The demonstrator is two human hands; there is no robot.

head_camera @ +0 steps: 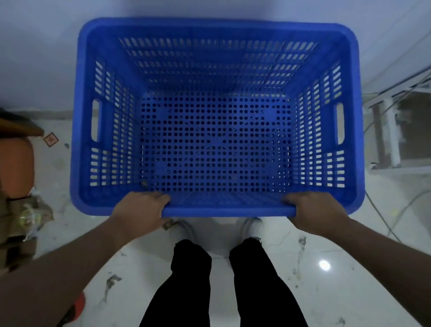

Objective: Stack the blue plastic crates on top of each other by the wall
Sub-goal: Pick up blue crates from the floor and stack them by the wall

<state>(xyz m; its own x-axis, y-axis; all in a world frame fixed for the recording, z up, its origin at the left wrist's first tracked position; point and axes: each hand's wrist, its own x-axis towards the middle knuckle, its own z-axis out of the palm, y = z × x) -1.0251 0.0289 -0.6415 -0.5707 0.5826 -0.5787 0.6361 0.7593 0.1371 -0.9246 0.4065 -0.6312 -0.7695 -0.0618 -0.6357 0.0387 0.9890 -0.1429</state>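
Observation:
A large blue plastic crate [218,28] with slotted walls and a perforated bottom fills the middle of the head view, its far side close to the white wall. The crate is empty. My left hand [139,209] grips the near rim toward its left end. My right hand [313,211] grips the same rim toward its right end. Both hands have fingers curled over the rim into the crate. What lies under the crate is hidden, so I cannot tell whether it rests on another crate or hangs in my hands.
Brown and orange boxes and bags [7,174] are piled at the left. A white metal frame with cables [403,130] stands at the right by the wall. My legs [226,291] stand on white marble-pattern floor tiles [353,288].

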